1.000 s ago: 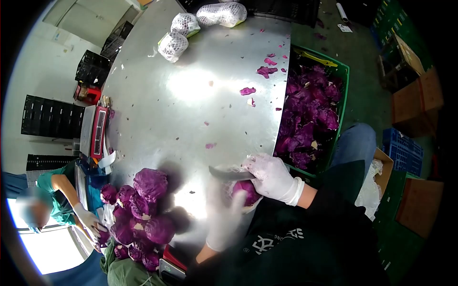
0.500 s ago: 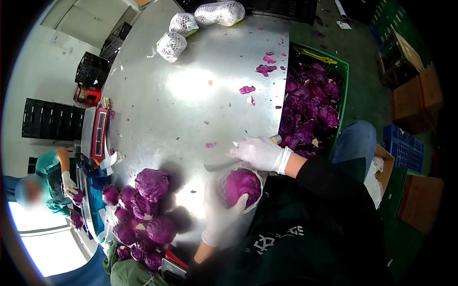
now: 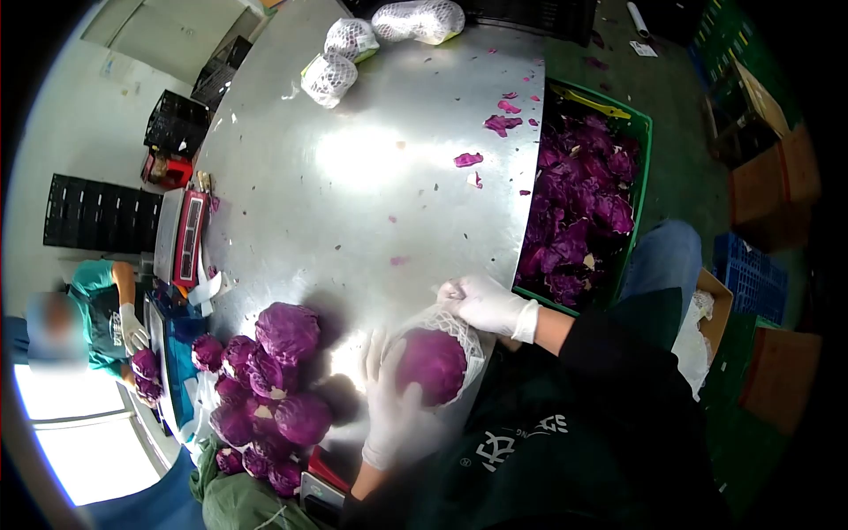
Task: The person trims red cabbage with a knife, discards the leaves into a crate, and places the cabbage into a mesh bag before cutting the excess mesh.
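Observation:
A red cabbage (image 3: pixel 435 369) sits at the table's near edge, partly inside a white foam net (image 3: pixel 461 330). My left hand (image 3: pixel 389 402), in a white glove, holds the cabbage from its left side, somewhat blurred. At the cabbage's upper right, my gloved right hand (image 3: pixel 486 305) is closed on the rim of the net. No knife blade shows at the right hand now. To the left lies a heap of bare red cabbages (image 3: pixel 287 333). Several netted cabbages (image 3: pixel 329 79) rest at the far end of the table.
A green crate (image 3: pixel 647 159) full of purple leaves stands against the right table edge. Leaf scraps (image 3: pixel 503 124) dot the metal table (image 3: pixel 291 212). A red scale (image 3: pixel 188 238) is at the left edge. Beyond it a co-worker (image 3: pixel 104 305) handles cabbages.
The knife blade seen under my right hand is no longer visible, and that hand now grips the net's rim. My left hand has shifted around the cabbage's left side.

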A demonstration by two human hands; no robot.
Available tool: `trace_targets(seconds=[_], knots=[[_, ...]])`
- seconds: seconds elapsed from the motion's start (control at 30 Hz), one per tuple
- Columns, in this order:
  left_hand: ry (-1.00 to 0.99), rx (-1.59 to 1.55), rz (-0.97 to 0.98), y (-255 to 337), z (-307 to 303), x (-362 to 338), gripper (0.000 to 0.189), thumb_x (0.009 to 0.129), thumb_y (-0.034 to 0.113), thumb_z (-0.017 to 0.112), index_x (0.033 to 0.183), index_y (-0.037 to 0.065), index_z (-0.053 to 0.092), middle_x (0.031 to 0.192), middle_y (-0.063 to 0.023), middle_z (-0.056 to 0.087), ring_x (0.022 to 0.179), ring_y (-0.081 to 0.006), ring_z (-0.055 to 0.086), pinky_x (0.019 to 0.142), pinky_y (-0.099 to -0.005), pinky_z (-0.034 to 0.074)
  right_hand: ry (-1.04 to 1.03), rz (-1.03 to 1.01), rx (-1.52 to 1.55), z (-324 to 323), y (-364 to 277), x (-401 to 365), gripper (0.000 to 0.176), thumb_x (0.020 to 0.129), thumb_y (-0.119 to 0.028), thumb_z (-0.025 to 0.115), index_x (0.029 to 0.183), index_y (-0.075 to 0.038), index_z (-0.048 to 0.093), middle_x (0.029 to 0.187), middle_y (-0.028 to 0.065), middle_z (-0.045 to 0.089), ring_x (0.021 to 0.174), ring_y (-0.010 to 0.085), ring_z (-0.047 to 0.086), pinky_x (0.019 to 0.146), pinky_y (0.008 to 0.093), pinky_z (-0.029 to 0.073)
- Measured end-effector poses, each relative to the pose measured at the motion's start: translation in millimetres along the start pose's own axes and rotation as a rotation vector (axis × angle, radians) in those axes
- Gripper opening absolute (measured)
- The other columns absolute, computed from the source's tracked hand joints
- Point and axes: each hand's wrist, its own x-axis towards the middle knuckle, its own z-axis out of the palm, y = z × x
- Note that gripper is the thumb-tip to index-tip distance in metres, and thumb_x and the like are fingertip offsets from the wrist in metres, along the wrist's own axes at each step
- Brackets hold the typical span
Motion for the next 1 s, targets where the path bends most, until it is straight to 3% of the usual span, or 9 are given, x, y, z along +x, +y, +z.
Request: trace_targets(seconds=[0.03, 0.1, 0.23, 0.3, 0.37, 0.43, 0.63, 0.8, 1.0], knots=[[-0.004, -0.036, -0.05, 2, -1, 1, 0.052, 0.092, 0.024, 0.055, 0.138, -0.001, 0.048, 0.152, -0.0251, 0.034, 0.139, -0.0404, 0.034, 0.115, -0.0495, 0.027, -0.057, 0.142, 0.247, -2, -9, -10, 0.011, 0.094, -0.009, 0.055, 0.095, -0.003, 0.064, 0.075, 0.0054, 0.061, 0.062, 0.0141, 0.058, 0.055, 0.0278, 0.045], [0.136, -0.16, -0.205, 24, 12, 12, 0.047, 0.089, 0.011, 0.059, 0.134, -0.001, 0.053, 0.147, -0.0238, 0.042, 0.135, -0.0352, 0.043, 0.113, -0.0429, 0.032, -0.134, 0.248, 0.823, 1, -18, -23, 0.011, 0.093, -0.005, 0.052, 0.102, -0.005, 0.058, 0.075, 0.0008, 0.054, 0.058, 0.0082, 0.05, 0.05, 0.0216, 0.039], [0.121, -0.283, -0.226, 5, 12, 11, 0.048, 0.088, 0.014, 0.062, 0.133, -0.002, 0.055, 0.147, -0.0247, 0.044, 0.138, -0.0372, 0.04, 0.114, -0.0446, 0.031, -0.202, 0.433, 1.124, -1, -20, -33, 0.011, 0.095, -0.005, 0.053, 0.105, -0.004, 0.056, 0.075, 0.0021, 0.056, 0.059, 0.0101, 0.054, 0.052, 0.0236, 0.044], [0.126, -0.323, -0.201, -5, 10, 6, 0.048, 0.089, 0.017, 0.06, 0.133, -0.003, 0.056, 0.144, -0.025, 0.046, 0.139, -0.0381, 0.039, 0.114, -0.0458, 0.031, -0.148, 0.281, 0.748, 2, -7, -36, 0.007, 0.096, -0.009, 0.055, 0.1, -0.004, 0.059, 0.074, -0.0011, 0.058, 0.061, 0.0104, 0.056, 0.054, 0.0258, 0.046], [0.119, -0.316, -0.16, -10, 7, 3, 0.047, 0.091, 0.019, 0.056, 0.132, -0.004, 0.056, 0.141, -0.0246, 0.05, 0.141, -0.0378, 0.036, 0.114, -0.0458, 0.031, 0.364, -0.454, -0.329, 23, 10, -30, 0.013, 0.092, -0.014, 0.058, 0.099, -0.005, 0.064, 0.072, 0.0134, 0.067, 0.06, 0.0265, 0.067, 0.056, 0.0397, 0.053], [0.123, -0.326, -0.125, -13, 9, 0, 0.049, 0.091, 0.021, 0.053, 0.132, -0.004, 0.056, 0.137, -0.0235, 0.054, 0.141, -0.0388, 0.036, 0.114, -0.0468, 0.03, 0.367, -0.457, -0.687, 15, -4, -39, 0.009, 0.086, -0.013, 0.06, 0.093, -0.009, 0.062, 0.068, 0.0116, 0.066, 0.059, 0.0314, 0.066, 0.054, 0.043, 0.053], [0.12, -0.197, -0.014, -14, 20, -5, 0.048, 0.1, 0.033, 0.051, 0.134, -0.001, 0.054, 0.142, -0.0232, 0.046, 0.133, -0.0363, 0.043, 0.113, -0.046, 0.03, 0.447, -0.403, -1.001, 11, 14, -14, 0.006, 0.087, -0.014, 0.055, 0.088, -0.01, 0.06, 0.059, 0.009, 0.062, 0.053, 0.0295, 0.066, 0.048, 0.0436, 0.051], [0.225, -0.166, 0.014, -22, 28, -11, 0.046, 0.103, 0.029, 0.044, 0.138, -0.001, 0.047, 0.141, -0.0204, 0.045, 0.132, -0.0326, 0.042, 0.113, -0.0453, 0.031, 0.457, -0.404, -0.99, 5, 17, -2, 0.008, 0.089, -0.014, 0.054, 0.09, -0.008, 0.059, 0.062, 0.0105, 0.063, 0.056, 0.0301, 0.066, 0.049, 0.0423, 0.052], [0.412, -0.768, -0.428, -54, 30, -24, 0.044, 0.107, 0.031, 0.036, 0.139, 0.002, 0.046, 0.139, -0.0145, 0.048, 0.129, -0.0238, 0.045, 0.112, -0.0376, 0.033, 0.521, -0.416, -0.967, 24, 27, -23, 0.007, 0.085, -0.01, 0.056, 0.091, -0.009, 0.06, 0.065, 0.0105, 0.062, 0.06, 0.0293, 0.066, 0.052, 0.0409, 0.053]])
